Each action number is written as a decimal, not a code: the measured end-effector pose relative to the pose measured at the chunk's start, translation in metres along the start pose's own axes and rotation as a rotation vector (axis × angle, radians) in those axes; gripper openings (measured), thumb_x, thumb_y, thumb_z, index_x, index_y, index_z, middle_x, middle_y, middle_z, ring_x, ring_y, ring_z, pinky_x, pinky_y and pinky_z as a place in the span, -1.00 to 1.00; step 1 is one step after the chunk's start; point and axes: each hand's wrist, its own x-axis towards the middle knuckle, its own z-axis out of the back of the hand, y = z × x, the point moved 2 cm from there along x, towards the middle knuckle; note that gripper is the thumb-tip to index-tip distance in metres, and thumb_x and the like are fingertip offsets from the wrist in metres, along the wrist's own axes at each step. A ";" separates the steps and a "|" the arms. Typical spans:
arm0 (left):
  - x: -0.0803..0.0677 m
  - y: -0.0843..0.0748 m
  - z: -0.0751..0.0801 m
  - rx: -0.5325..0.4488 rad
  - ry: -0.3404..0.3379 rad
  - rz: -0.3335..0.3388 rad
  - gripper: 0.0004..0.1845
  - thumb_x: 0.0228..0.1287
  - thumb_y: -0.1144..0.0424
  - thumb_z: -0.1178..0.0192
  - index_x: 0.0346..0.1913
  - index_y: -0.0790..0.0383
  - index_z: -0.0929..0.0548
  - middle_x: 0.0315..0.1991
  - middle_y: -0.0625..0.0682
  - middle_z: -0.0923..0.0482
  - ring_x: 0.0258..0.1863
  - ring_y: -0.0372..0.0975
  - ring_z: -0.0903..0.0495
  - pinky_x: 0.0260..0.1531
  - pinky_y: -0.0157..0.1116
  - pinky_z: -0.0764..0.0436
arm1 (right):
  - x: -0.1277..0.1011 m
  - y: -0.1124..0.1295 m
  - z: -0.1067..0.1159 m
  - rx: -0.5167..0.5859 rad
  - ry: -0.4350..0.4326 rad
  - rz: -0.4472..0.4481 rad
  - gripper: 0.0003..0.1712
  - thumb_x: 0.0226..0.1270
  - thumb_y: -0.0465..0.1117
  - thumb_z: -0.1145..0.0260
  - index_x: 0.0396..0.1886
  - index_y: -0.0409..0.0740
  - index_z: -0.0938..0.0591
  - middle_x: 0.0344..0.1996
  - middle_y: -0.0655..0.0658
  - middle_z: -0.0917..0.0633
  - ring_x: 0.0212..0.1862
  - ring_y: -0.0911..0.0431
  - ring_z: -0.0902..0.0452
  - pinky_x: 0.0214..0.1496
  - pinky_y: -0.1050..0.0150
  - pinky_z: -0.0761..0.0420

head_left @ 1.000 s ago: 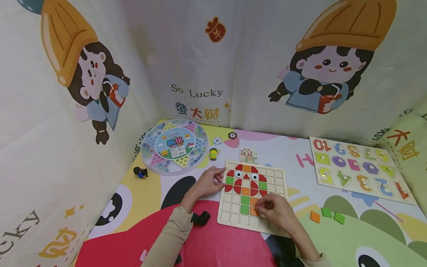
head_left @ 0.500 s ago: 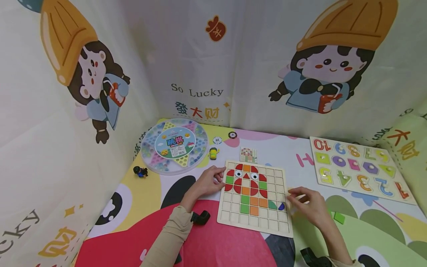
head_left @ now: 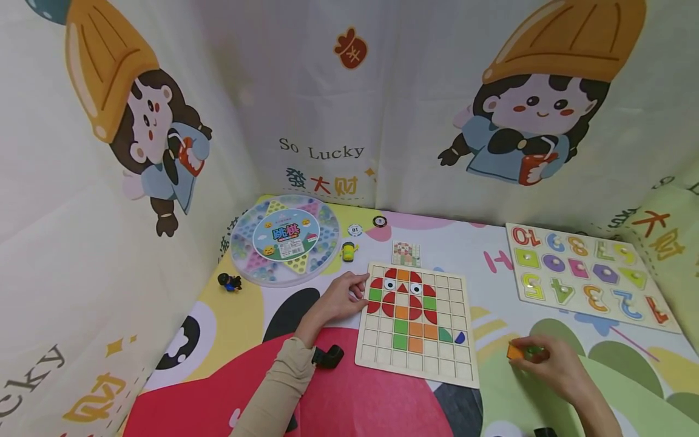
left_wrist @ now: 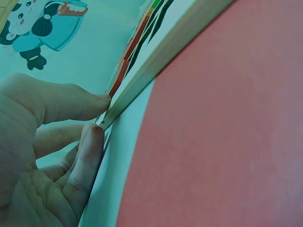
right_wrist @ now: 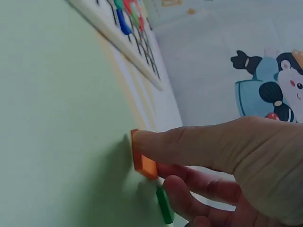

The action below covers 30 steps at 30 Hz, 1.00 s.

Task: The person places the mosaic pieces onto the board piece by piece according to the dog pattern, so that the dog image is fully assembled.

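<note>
A wooden grid board (head_left: 379, 355) lies on the table, with red, orange and green pieces forming an owl-like picture. My left hand (head_left: 344, 296) holds the board's left edge; in the left wrist view its thumb and a finger (left_wrist: 90, 142) meet at that edge. To the right of the board, my right hand (head_left: 551, 358) pinches an orange square tile (right_wrist: 147, 165) between thumb and finger. A green tile (right_wrist: 164, 206) sits close by those fingers, partly hidden. On the board, a blue half-round piece (head_left: 460, 337) lies askew near the teal quarter-round piece (head_left: 445, 335).
Behind the board lies a small pattern card (head_left: 406, 254). A round Chinese checkers set (head_left: 327, 267) stands at the back left, near a yellow toy figure (head_left: 348, 251) and a dark toy figure (head_left: 229, 281). A number puzzle board (head_left: 579, 270) occupies the back right.
My right hand left the board's lower middle, moved right past its edge and now pinches the orange tile. Orange, teal and blue pieces it covered on the board now show. My left hand stays put.
</note>
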 end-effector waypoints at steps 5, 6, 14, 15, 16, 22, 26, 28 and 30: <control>0.000 0.001 0.000 0.003 0.002 0.005 -0.32 0.19 0.34 -0.37 0.39 0.31 -0.42 -0.22 -0.04 -0.44 -0.26 -0.30 -0.50 -0.25 -0.44 -0.60 | -0.001 -0.003 -0.001 -0.072 0.005 -0.012 -0.70 -0.11 -0.35 -0.61 -0.30 -0.25 -0.77 -0.34 -0.14 -0.68 -0.51 0.32 -0.43 -0.49 0.35 -0.46; 0.000 0.001 0.000 0.002 0.001 0.005 -0.32 0.19 0.34 -0.37 0.39 0.30 -0.42 -0.22 -0.04 -0.44 -0.26 -0.30 -0.49 -0.25 -0.44 -0.60 | -0.001 -0.002 -0.001 -0.077 0.008 -0.020 -0.70 -0.10 -0.34 -0.61 -0.28 -0.25 -0.77 -0.33 -0.16 -0.69 -0.51 0.31 -0.44 -0.49 0.35 -0.46; 0.001 0.000 0.000 0.011 0.003 -0.010 -0.33 0.19 0.35 -0.37 0.38 0.34 -0.42 -0.24 -0.03 -0.44 -0.27 -0.28 -0.50 -0.26 -0.44 -0.58 | 0.000 0.000 -0.002 -0.033 -0.035 0.003 -0.78 -0.07 -0.37 -0.58 -0.38 -0.18 -0.74 -0.41 -0.10 -0.70 -0.56 0.31 -0.45 -0.55 0.34 -0.48; 0.000 0.000 0.000 0.012 0.003 -0.013 -0.33 0.19 0.35 -0.37 0.37 0.35 -0.42 -0.25 -0.03 -0.44 -0.27 -0.28 -0.50 -0.27 -0.44 -0.58 | 0.000 0.000 -0.002 -0.028 -0.047 0.013 -0.80 -0.06 -0.37 -0.58 -0.40 -0.17 -0.73 -0.42 -0.07 -0.70 -0.57 0.31 -0.44 -0.56 0.34 -0.47; 0.001 0.000 0.000 0.011 0.004 -0.014 -0.34 0.19 0.35 -0.37 0.37 0.36 -0.43 -0.25 -0.03 -0.43 -0.27 -0.28 -0.50 -0.27 -0.44 -0.58 | 0.000 0.000 -0.003 -0.021 -0.062 0.028 -0.80 -0.06 -0.38 -0.57 -0.41 -0.15 -0.73 -0.43 -0.04 -0.70 -0.58 0.32 -0.43 -0.58 0.34 -0.46; 0.001 -0.001 0.001 0.006 0.007 -0.006 -0.33 0.19 0.34 -0.37 0.37 0.34 -0.42 -0.23 -0.03 -0.44 -0.27 -0.29 -0.49 -0.25 -0.43 -0.59 | 0.008 0.015 -0.012 0.108 -0.110 0.151 -0.85 0.01 -0.43 -0.53 -0.41 -0.18 -0.75 -0.51 0.11 -0.69 -0.55 0.31 -0.47 -0.56 0.39 -0.45; 0.000 0.000 0.001 0.010 0.003 -0.007 -0.33 0.18 0.36 -0.37 0.37 0.34 -0.43 -0.23 -0.02 -0.44 -0.28 -0.29 -0.50 -0.26 -0.43 -0.59 | 0.019 0.040 -0.030 0.195 -0.017 0.186 -0.88 0.09 -0.41 -0.49 -0.35 -0.18 -0.76 -0.50 0.10 -0.70 -0.53 0.29 -0.45 -0.53 0.38 -0.46; 0.000 -0.001 0.001 0.008 0.001 -0.006 -0.33 0.18 0.36 -0.37 0.37 0.34 -0.43 -0.24 -0.02 -0.44 -0.28 -0.28 -0.50 -0.26 -0.44 -0.59 | 0.025 0.053 -0.040 0.217 0.057 0.187 -0.89 0.12 -0.37 -0.48 -0.33 -0.15 -0.76 -0.49 0.10 -0.68 -0.51 0.28 -0.42 -0.51 0.37 -0.46; 0.000 -0.002 0.001 0.006 0.000 -0.004 -0.34 0.18 0.36 -0.37 0.37 0.34 -0.44 -0.24 -0.02 -0.45 -0.28 -0.28 -0.50 -0.27 -0.44 -0.59 | 0.029 0.064 -0.050 0.231 0.129 0.189 -0.90 0.14 -0.35 -0.48 -0.32 -0.13 -0.76 -0.48 0.09 -0.66 -0.51 0.27 -0.40 -0.51 0.37 -0.45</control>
